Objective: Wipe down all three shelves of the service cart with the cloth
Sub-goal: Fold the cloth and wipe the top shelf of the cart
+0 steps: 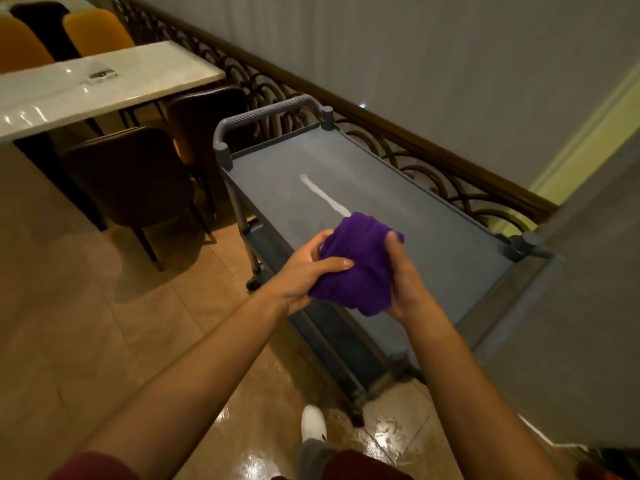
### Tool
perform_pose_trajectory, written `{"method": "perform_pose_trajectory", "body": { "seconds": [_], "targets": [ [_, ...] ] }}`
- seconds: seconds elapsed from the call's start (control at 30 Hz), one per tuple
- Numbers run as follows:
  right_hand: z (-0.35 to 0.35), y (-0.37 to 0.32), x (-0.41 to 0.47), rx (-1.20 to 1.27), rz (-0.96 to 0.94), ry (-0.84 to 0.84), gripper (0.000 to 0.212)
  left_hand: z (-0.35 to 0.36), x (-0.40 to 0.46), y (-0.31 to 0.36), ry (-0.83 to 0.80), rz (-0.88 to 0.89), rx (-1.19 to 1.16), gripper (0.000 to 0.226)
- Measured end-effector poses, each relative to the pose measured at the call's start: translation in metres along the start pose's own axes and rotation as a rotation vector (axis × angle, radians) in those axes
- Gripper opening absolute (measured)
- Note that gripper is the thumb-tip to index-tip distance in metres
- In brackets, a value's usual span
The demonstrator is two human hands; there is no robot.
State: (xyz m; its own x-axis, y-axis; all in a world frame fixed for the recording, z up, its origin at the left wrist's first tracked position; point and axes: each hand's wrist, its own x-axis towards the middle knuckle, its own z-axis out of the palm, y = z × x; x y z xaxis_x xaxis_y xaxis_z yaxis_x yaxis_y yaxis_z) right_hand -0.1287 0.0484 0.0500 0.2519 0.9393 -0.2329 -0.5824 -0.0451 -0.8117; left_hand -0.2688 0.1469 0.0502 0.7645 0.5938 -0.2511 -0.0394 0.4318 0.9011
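A grey service cart (460,233) stands along a railing, its flat top shelf bare with a bright glare streak. Just above the near left part of that shelf I hold a bunched purple cloth (360,268) in both hands. My left hand (304,271) grips its left side, thumb on top. My right hand (405,282) grips its right side, fingers curled round it. The lower shelves are mostly hidden under the top one; only their left edge shows.
The cart's handle (266,114) is at the far end. A dark ornate railing (398,143) runs behind the cart. Brown chairs (135,174) and a white table (104,84) stand to the left. A grey wall corner (571,323) is close on the right. The tiled floor is glossy.
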Motion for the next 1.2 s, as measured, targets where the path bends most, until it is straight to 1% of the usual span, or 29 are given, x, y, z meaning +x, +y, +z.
{"method": "perform_pose_trajectory", "body": {
  "seconds": [0.03,0.1,0.17,0.23,0.27,0.3,0.37,0.4,0.47,0.53,0.57,0.6,0.63,0.67,0.7,0.73,0.8,0.87,0.93,1.0,1.07,1.1,1.13,1.2],
  "targets": [
    [0.004,-0.001,0.013,-0.08,-0.016,0.03,0.054,-0.002,0.012,0.005,0.019,0.009,0.038,0.054],
    [0.007,-0.009,0.045,-0.16,-0.043,0.115,0.048,-0.008,0.038,0.02,0.059,0.015,0.175,0.043],
    [0.005,-0.018,0.071,-0.242,-0.065,0.147,0.035,-0.018,0.061,0.037,0.057,-0.019,0.24,0.038],
    [0.002,-0.028,0.092,-0.422,-0.097,0.157,0.028,-0.03,0.087,0.054,0.015,-0.1,0.236,0.044],
    [0.001,-0.036,0.1,-0.532,-0.109,0.154,0.031,-0.035,0.1,0.061,0.001,-0.14,0.25,0.048],
    [-0.004,-0.041,0.108,-0.631,-0.104,0.144,0.037,-0.039,0.113,0.065,-0.012,-0.174,0.279,0.049],
    [-0.013,-0.05,0.118,-0.726,-0.054,0.13,0.06,-0.045,0.134,0.068,-0.032,-0.187,0.308,0.045],
    [-0.018,-0.054,0.123,-0.742,-0.045,0.167,0.075,-0.046,0.145,0.068,-0.032,-0.178,0.293,0.042],
    [-0.024,-0.056,0.131,-0.804,-0.086,0.336,0.098,-0.049,0.167,0.064,-0.008,-0.137,0.291,0.035],
    [-0.023,-0.048,0.137,-0.894,-0.207,0.421,0.104,-0.053,0.185,0.058,0.013,-0.109,0.291,0.033],
    [-0.022,-0.038,0.141,-0.941,-0.268,0.421,0.104,-0.055,0.195,0.056,-0.009,-0.116,0.278,0.033],
    [-0.019,-0.026,0.144,-1.004,-0.309,0.399,0.103,-0.059,0.201,0.055,-0.052,-0.13,0.249,0.035],
    [-0.014,-0.013,0.148,-1.056,-0.322,0.413,0.101,-0.064,0.208,0.053,-0.118,-0.162,0.211,0.04],
    [-0.009,-0.001,0.152,-1.05,-0.325,0.458,0.099,-0.071,0.215,0.053,-0.189,-0.2,0.175,0.051],
    [-0.004,0.007,0.154,-0.991,-0.317,0.501,0.096,-0.078,0.22,0.052,-0.248,-0.233,0.135,0.062],
    [0.003,0.016,0.158,-0.878,-0.294,0.545,0.092,-0.086,0.224,0.051,-0.303,-0.27,0.11,0.069],
    [0.018,0.031,0.165,-0.684,-0.231,0.597,0.084,-0.103,0.228,0.048,-0.381,-0.313,0.11,0.067],
    [0.032,0.05,0.173,-0.715,-0.19,0.692,0.078,-0.123,0.232,0.043,-0.462,-0.308,0.149,0.062],
    [0.045,0.063,0.179,-0.823,-0.147,0.851,0.077,-0.139,0.235,0.04,-0.558,-0.262,0.262,0.064],
    [0.056,0.077,0.185,-1.01,-0.036,0.992,0.086,-0.149,0.236,0.038,-0.658,-0.161,0.442,0.065],
    [0.064,0.088,0.189,-1.151,0.075,1.049,0.101,-0.148,0.235,0.035,-0.71,-0.042,0.597,0.064],
    [0.067,0.092,0.189,-1.177,0.113,1.068,0.106,-0.145,0.235,0.034,-0.729,-0.009,0.648,0.064],
    [0.068,0.096,0.189,-1.19,0.138,1.093,0.106,-0.143,0.236,0.035,-0.754,0.009,0.692,0.064],
    [0.061,0.098,0.189,-1.222,0.165,1.108,0.1,-0.142,0.244,0.034,-0.816,0.039,0.779,0.064]
  ]
}}
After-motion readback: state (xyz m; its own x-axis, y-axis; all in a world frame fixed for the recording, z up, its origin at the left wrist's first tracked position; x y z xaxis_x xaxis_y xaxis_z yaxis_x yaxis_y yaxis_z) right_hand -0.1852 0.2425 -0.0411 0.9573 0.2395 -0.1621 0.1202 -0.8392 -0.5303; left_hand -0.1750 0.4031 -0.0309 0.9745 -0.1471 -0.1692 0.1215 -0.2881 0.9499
